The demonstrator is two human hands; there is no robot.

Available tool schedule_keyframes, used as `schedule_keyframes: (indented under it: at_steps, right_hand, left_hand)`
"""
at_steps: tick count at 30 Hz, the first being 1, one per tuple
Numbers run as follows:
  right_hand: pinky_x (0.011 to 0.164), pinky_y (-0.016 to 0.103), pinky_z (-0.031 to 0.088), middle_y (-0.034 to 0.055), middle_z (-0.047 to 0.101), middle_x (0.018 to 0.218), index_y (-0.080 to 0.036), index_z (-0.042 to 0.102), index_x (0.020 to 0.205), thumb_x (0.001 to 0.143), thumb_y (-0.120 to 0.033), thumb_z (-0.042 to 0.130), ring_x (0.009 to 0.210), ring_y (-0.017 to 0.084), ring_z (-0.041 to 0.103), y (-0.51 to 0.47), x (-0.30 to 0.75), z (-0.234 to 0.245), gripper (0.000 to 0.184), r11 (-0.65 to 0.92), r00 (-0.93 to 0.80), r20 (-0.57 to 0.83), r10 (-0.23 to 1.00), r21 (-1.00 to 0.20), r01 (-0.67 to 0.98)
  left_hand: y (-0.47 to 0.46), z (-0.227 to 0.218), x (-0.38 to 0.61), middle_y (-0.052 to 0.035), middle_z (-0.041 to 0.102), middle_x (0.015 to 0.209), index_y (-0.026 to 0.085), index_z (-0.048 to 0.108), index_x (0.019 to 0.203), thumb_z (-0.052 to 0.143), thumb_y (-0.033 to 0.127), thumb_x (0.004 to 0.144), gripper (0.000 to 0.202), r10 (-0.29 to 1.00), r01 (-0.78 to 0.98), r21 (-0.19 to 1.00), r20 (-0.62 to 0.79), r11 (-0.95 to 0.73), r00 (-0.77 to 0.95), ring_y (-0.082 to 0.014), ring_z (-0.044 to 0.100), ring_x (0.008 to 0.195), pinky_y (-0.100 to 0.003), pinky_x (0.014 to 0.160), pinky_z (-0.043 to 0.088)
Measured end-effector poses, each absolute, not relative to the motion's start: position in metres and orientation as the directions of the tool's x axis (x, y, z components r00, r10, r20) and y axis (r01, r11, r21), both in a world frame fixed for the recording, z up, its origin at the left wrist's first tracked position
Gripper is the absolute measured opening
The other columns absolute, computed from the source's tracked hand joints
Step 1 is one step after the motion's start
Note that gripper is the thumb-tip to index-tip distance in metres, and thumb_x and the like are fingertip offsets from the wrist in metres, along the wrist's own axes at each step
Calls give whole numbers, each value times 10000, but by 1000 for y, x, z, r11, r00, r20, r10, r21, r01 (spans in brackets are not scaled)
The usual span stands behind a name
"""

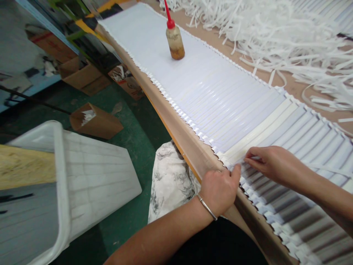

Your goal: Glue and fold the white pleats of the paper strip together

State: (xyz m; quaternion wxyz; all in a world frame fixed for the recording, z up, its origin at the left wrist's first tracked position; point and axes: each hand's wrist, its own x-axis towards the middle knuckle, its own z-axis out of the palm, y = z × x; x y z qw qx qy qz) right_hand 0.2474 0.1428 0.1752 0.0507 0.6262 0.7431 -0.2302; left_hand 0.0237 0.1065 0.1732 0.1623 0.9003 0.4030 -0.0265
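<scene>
Overlapping white sheets (pixel 204 81) run in a long row along the table, each edge stepped behind the one before. My left hand (pixel 220 189), with a silver bangle at the wrist, rests at the near edge of the row. Its fingers are curled, and the index fingertip presses at the sheet ends; what lies under the other fingers is hidden. Just right of it, my right hand (pixel 271 162) pinches thumb and forefinger together at the end of a thin white strip. A cream-coloured band (pixel 261 127) crosses the row just beyond both hands.
A glue-type bottle (pixel 175 42) with a red nozzle stands on the sheets. Loose white strips (pixel 275 40) heap along the far side. Left of the table's edge (pixel 165 121) are a large white bin (pixel 102 176), cardboard boxes (pixel 95 121) and a white-and-grey cloth (pixel 171 180).
</scene>
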Motion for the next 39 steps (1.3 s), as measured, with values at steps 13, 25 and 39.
schedule_keyframes:
  at_steps: [13, 25, 39]
  right_hand:
    - [760, 361, 476, 60, 776, 882, -253, 748, 916, 831, -694, 645, 818, 235, 686, 217, 420, 200, 461, -108, 19, -337, 941, -247, 963]
    - [769, 344, 453, 64, 766, 893, -228, 733, 901, 858, -554, 641, 855, 241, 674, 241, 416, 188, 341, -138, 71, -277, 958, -228, 964]
    - [715, 325, 434, 73, 757, 855, -213, 723, 857, 867, -439, 615, 798, 221, 657, 252, 436, 175, 251, -105, 60, -194, 979, -228, 968]
  left_hand:
    - [106, 165, 24, -36, 731, 848, 177, 533, 1528, 612, 201, 1005, 530, 713, 736, 201, -182, -647, 677, -236, 759, 711, -334, 600, 574]
    - [103, 158, 20, 7, 705, 808, 179, 565, 1506, 690, 127, 908, 613, 725, 732, 146, -107, -666, 681, -219, 721, 625, -350, 543, 574]
    - [103, 158, 19, -3, 725, 812, 189, 601, 1486, 667, 46, 868, 638, 731, 740, 128, -116, -661, 673, -227, 728, 621, -345, 542, 587]
